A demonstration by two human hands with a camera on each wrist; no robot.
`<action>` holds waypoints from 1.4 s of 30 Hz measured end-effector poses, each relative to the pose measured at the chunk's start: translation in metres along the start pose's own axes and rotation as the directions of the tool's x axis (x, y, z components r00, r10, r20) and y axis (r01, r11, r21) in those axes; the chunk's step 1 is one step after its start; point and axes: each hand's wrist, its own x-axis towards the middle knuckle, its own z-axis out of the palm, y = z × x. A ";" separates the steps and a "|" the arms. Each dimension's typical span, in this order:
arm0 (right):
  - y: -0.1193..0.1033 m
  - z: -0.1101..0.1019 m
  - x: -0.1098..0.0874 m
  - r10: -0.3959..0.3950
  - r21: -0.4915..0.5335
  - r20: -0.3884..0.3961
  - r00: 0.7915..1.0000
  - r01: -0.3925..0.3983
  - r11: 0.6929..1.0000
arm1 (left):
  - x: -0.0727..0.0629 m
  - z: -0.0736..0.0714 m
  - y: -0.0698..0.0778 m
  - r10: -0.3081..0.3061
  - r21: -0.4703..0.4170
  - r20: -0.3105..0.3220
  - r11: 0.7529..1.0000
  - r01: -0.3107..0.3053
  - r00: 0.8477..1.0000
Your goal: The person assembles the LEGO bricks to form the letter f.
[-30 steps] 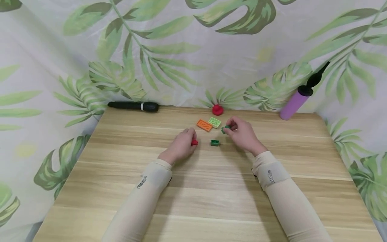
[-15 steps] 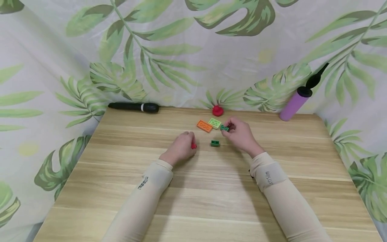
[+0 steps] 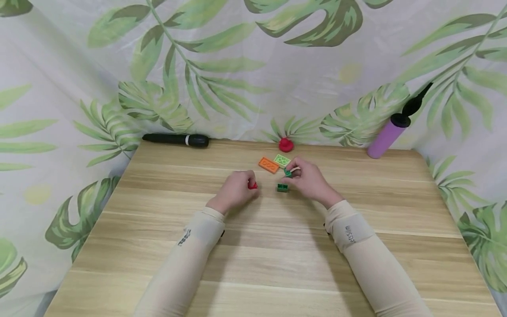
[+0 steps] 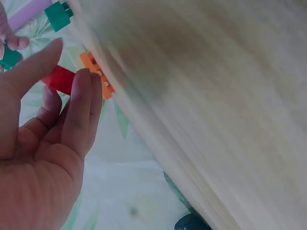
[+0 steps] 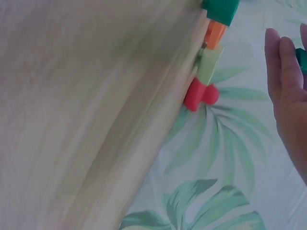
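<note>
My left hand (image 3: 233, 191) pinches a small red toy brick (image 4: 59, 79) between thumb and fingertips, left of the other bricks. In the head view my right hand (image 3: 313, 179) holds a green brick (image 3: 288, 173) between thumb and fingers. Right below it in that view, a second green brick (image 3: 282, 188) sits on the table with its hollow side showing. Farther back, an orange brick (image 3: 269, 165) and a light green brick (image 3: 282, 160) lie side by side, undersides up. The right wrist view catches only part of the right hand and its green brick (image 5: 302, 59).
A red rounded toy (image 3: 285, 145) stands at the back edge of the wooden table (image 3: 261, 264). At the back left lies a black wand-shaped item (image 3: 170, 139) with a white ring. A purple hand pump (image 3: 384, 138) with a black nozzle leans against the leaf-patterned cloth at the back right.
My right hand has moved left and nearer to me with its green brick, which has turned in the fingers. The left hand has shifted only slightly, still holding the red brick.
</note>
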 end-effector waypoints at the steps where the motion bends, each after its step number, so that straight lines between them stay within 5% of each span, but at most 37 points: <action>1: -0.001 0.002 0.000 0.006 0.020 0.028 1.000 -0.007 1.000 | 0.000 -0.002 0.000 0.001 -0.009 -0.011 1.000 -0.001 1.000; 8: -0.014 0.022 0.000 -0.017 0.069 0.146 0.989 0.006 0.998 | 0.003 -0.011 0.000 -0.039 -0.138 -0.053 0.990 0.031 0.998; 11: -0.015 0.033 0.001 -0.063 -0.055 0.163 0.985 0.072 0.996 | 0.004 -0.013 0.000 -0.039 -0.147 -0.065 0.989 0.030 0.997; 15: -0.015 0.049 0.003 -0.113 -0.263 0.173 0.978 0.156 0.952 | 0.004 -0.015 -0.001 -0.033 -0.117 -0.083 0.993 0.023 0.996; 22: -0.018 0.069 0.010 -0.115 -0.353 0.133 0.984 0.156 0.923 | 0.003 -0.015 -0.004 -0.052 -0.146 -0.079 0.989 0.040 0.996; 34: -0.009 0.074 0.020 -0.141 -0.660 0.137 0.981 0.196 0.725 | 0.001 -0.015 -0.005 -0.066 -0.146 -0.064 0.988 0.056 0.996; 42: -0.006 0.072 0.026 -0.126 -0.610 0.178 0.976 0.210 0.764 | -0.002 -0.015 -0.008 -0.079 -0.202 -0.035 0.977 0.070 0.996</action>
